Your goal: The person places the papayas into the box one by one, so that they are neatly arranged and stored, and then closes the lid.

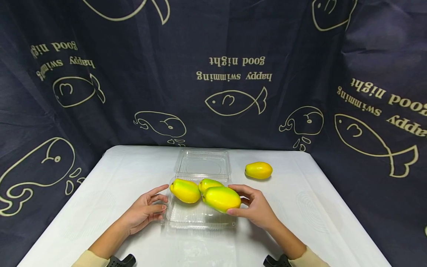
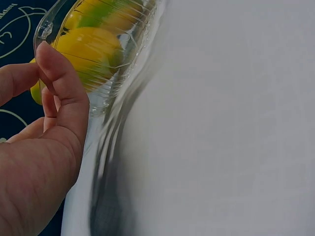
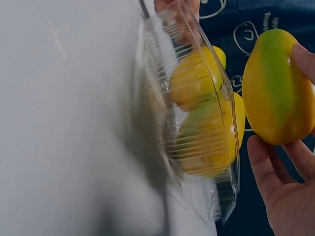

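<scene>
A clear plastic box (image 1: pixel 197 218) lies open on the white table, its lid folded back. Two yellow-green mangoes, one on the left (image 1: pixel 185 191) and one behind (image 1: pixel 209 184), rest in it. My right hand (image 1: pixel 257 207) pinches a third mango (image 1: pixel 221 199) between thumb and fingers above the box's right part; in the right wrist view this mango (image 3: pixel 276 88) is beside the box wall. My left hand (image 1: pixel 145 211) is at the box's left edge, fingers loosely bent and holding no fruit; whether it touches the rim (image 2: pixel 45 29) is unclear in the left wrist view.
Another yellow mango (image 1: pixel 258 170) lies on the table to the right of the lid (image 1: pixel 202 165). A dark cloth (image 1: pixel 233 129) with fish drawings hangs behind the table (image 1: pixel 287 230) and along both sides.
</scene>
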`<state>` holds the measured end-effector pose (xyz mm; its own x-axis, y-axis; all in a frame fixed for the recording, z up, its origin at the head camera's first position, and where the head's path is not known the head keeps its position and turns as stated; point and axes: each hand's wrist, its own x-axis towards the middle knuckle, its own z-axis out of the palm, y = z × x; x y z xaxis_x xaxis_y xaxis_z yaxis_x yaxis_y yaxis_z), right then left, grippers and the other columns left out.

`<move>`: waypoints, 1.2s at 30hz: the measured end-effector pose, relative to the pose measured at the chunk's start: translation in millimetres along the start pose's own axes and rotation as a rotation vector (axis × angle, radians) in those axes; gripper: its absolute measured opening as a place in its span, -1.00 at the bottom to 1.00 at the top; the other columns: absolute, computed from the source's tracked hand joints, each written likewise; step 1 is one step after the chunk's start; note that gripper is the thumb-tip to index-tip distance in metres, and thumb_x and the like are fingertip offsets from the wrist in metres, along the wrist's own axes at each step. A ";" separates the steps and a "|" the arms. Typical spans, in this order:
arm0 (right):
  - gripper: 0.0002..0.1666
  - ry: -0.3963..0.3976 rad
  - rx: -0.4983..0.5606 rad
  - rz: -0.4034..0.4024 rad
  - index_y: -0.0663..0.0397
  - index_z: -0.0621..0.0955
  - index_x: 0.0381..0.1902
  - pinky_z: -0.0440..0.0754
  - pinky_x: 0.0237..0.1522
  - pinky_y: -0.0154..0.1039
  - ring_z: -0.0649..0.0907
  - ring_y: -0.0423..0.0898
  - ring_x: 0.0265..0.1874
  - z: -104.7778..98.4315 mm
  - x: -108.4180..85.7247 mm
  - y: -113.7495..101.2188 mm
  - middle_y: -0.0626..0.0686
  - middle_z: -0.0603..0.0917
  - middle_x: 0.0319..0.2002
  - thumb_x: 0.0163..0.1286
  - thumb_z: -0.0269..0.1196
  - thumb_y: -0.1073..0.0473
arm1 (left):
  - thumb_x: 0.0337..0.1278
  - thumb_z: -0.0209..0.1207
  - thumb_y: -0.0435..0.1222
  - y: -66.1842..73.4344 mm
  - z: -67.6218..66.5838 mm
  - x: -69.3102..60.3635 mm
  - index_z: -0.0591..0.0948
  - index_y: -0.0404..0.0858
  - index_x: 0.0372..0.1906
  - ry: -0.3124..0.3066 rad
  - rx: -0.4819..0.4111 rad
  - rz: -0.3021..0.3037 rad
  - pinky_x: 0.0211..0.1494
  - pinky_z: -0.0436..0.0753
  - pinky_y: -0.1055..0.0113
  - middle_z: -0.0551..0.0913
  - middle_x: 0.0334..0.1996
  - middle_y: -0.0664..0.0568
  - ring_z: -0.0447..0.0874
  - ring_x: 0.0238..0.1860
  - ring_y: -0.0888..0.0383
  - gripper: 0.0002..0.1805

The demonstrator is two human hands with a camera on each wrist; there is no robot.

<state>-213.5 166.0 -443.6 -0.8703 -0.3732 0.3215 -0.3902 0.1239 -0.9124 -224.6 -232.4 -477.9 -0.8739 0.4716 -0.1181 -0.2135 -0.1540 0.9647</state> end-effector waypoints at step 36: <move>-0.26 -0.038 0.008 0.026 0.02 0.62 0.25 0.78 0.00 -0.25 0.69 0.07 0.00 22.4 8.6 -8.8 0.17 0.67 0.12 0.07 0.61 0.22 | 0.35 0.16 -0.52 0.9 0.3 0.0 -0.07 -0.25 0.65 0.001 0.003 -0.005 -0.28 0.73 0.46 0.53 -0.03 0.08 0.61 -0.30 0.29 -0.08</move>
<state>-210.8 141.0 -438.4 -0.8679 -0.4049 0.2877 -0.3648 0.1263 -0.9225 -224.6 -232.3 -477.0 -0.8732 0.4715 -0.1236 -0.2169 -0.1487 0.9648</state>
